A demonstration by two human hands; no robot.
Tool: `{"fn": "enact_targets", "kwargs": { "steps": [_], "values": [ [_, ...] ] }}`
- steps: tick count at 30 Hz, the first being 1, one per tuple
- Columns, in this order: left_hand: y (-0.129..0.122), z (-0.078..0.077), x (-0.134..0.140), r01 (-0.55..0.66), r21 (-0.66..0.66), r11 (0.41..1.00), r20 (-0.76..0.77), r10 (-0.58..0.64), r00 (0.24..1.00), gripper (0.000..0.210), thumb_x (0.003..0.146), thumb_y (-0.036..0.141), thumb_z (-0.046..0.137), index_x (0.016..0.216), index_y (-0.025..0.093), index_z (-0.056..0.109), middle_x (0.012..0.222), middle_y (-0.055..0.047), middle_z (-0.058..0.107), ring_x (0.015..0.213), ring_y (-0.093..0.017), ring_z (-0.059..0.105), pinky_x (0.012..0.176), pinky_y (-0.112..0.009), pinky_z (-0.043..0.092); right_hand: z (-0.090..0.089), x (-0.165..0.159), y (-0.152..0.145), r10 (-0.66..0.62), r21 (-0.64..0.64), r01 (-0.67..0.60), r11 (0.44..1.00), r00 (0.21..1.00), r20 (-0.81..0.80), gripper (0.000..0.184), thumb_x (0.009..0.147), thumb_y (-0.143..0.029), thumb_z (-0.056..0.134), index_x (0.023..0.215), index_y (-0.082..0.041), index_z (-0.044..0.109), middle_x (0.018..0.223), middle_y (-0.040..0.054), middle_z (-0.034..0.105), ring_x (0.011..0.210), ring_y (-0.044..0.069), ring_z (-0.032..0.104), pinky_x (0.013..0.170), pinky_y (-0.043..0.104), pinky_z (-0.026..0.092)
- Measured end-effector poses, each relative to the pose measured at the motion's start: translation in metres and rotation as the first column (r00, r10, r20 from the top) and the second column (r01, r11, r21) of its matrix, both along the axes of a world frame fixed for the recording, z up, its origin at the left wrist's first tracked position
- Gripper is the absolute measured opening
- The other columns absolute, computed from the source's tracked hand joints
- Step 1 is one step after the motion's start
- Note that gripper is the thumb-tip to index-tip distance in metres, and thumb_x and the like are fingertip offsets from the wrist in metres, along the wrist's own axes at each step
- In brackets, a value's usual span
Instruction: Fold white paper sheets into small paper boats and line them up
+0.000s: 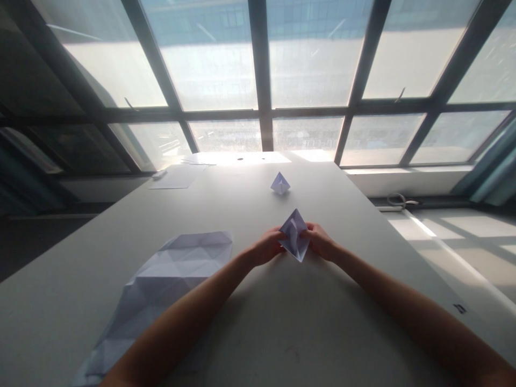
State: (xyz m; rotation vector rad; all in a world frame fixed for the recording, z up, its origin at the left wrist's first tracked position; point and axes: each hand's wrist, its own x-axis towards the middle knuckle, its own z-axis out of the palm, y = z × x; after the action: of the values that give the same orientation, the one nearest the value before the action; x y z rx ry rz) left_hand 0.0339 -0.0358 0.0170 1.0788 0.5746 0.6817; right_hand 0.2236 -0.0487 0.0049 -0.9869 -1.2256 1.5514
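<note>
Head view: just below the frame's centre, the left hand (269, 247) and right hand (321, 241) pinch opposite sides of a diamond-shaped folded paper (294, 234); a paper boat (280, 184) sits above, creased paper (173, 271) lower left.

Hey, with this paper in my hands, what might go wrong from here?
The left hand and right hand both grip the folded paper, so an uneven pull might tear it. The left forearm crosses in front of the creased sheet and might drag it, though contact is unclear. A forward reach might knock the paper boat just beyond.
</note>
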Motion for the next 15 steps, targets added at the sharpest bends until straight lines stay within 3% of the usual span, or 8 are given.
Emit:
{"fn": "enact_targets", "kwargs": {
  "steps": [6, 10, 15],
  "values": [
    [-0.0004, -0.0003, -0.0009, -0.017, 0.017, 1.0, -0.007, 0.017, 1.0, 0.038, 0.069, 0.016, 0.058, 0.105, 0.011, 0.067, 0.092, -0.009, 0.067, 0.08, -0.02, 0.062, 0.07, -0.028, 0.047, 0.0039, -0.0016, -0.0023, 0.076, -0.017, -0.079, 0.997, 0.985, -0.156, 0.025, 0.06, -0.017, 0.061, 0.084, -0.017, 0.067, 0.072, 0.0009, 0.065, 0.064, 0.015, 0.056, 0.062, 0.026, 0.044],
    [0.0, -0.001, 0.0004, -0.036, 0.014, 0.999, -0.008, 0.036, 0.999, 0.037, 0.066, 0.015, 0.058, 0.102, 0.012, 0.067, 0.088, -0.007, 0.067, 0.076, -0.019, 0.061, 0.067, -0.026, 0.046, 0.0046, -0.0033, -0.0033, 0.058, -0.018, -0.061, 0.998, 0.988, -0.142, 0.027, 0.059, -0.015, 0.061, 0.085, -0.018, 0.065, 0.074, 0.0005, 0.064, 0.066, 0.016, 0.056, 0.062, 0.025, 0.043],
    [0.0009, -0.0007, 0.0019, -0.158, 0.021, 0.987, -0.024, 0.159, 0.987, 0.03, 0.059, 0.014, 0.055, 0.087, 0.012, 0.066, 0.076, -0.004, 0.063, 0.069, -0.016, 0.057, 0.063, -0.024, 0.043, 0.0008, -0.0057, -0.0016, -0.034, -0.019, 0.032, 0.999, 0.996, -0.078, 0.026, 0.057, -0.016, 0.058, 0.083, -0.017, 0.062, 0.072, 0.0004, 0.062, 0.066, 0.016, 0.055, 0.061, 0.025, 0.042]
  ]
}}
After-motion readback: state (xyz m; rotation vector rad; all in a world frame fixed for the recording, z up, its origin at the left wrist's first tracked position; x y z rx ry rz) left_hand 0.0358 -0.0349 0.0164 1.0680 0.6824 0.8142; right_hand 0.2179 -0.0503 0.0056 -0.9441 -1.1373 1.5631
